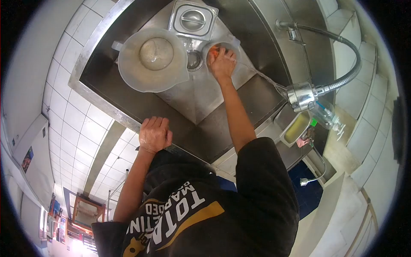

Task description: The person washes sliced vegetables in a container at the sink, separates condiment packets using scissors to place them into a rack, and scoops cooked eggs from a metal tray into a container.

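Note:
My right hand (223, 65) reaches into a clear round container (235, 48) on the sink floor. Its fingers curl over an orange-red thing (213, 52), mostly hidden, whose kind I cannot make out. My left hand (155, 134) is closed in a loose fist at the front rim of the metal sink (97, 104); nothing shows in it. To the left of the container stands a large translucent pitcher (132, 64) with a spout and a handle. Water streams from the spray tap (300, 97) at the right towards the container.
A lidded steel pan (193, 20) sits at the back of the sink, near the drain (194, 61). On the right are a steel tray with yellowish liquid (297, 128), a clear pump bottle (324, 115) and a flexible metal hose (356, 55).

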`<action>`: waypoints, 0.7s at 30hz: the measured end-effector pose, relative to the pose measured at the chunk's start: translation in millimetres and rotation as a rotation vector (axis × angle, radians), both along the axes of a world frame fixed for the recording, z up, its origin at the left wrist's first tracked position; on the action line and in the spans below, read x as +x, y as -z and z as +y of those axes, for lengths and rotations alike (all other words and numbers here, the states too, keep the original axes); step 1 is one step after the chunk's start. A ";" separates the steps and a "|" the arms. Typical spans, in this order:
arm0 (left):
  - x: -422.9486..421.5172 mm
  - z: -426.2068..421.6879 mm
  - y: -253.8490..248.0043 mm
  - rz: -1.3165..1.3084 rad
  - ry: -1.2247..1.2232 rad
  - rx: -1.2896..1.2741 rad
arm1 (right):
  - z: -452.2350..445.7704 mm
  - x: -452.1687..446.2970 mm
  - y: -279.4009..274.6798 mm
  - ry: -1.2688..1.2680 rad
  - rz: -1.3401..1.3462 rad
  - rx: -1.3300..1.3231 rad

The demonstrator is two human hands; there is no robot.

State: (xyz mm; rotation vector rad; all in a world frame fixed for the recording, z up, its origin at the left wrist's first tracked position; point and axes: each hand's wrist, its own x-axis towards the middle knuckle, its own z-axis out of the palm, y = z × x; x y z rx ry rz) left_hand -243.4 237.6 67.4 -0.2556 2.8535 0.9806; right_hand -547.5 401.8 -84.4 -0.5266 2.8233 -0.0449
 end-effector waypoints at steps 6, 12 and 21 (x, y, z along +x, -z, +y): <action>0.9 0.0 1.7 0.031 -0.021 -0.009 | 11.3 -17.5 -4.6 0.296 -0.019 0.026; -0.1 0.4 0.3 0.024 -0.028 -0.021 | 23.4 -4.1 -72.8 0.034 -0.003 -0.303; -4.0 1.3 1.7 0.039 -0.036 -0.023 | 17.0 1.6 -30.6 -0.053 -0.010 -0.492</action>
